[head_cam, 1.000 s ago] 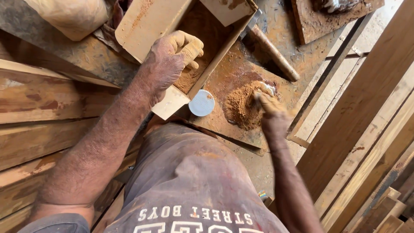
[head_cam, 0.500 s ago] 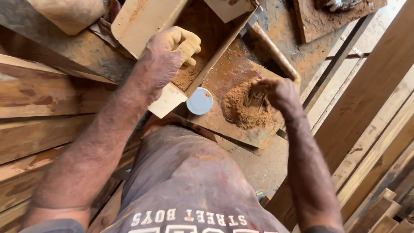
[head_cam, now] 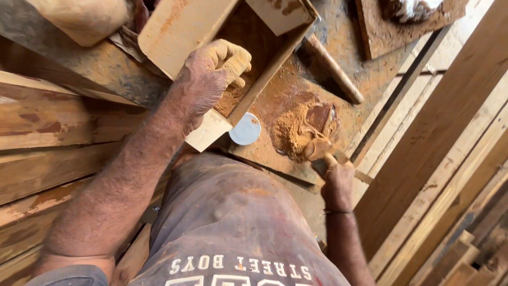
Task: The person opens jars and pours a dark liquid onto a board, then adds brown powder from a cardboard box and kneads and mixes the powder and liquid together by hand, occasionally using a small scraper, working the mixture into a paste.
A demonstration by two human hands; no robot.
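Two grips closed; left hand [head_cam: 211, 79] clamped on wooden box [head_cam: 211, 130] wall, right hand [head_cam: 337, 182] around putty knife [head_cam: 320, 137]

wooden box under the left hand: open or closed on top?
Open. The wooden box has no lid; its inner floor and side walls show, with brown paste smeared inside. The left hand grips its near wall, fingers curled over the edge.

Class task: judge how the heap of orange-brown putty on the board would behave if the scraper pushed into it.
The putty heap looks crumbly and soft, so it would probably smear or break apart rather than slide whole. It seems sticky: some clings to the scraper blade in the right hand.
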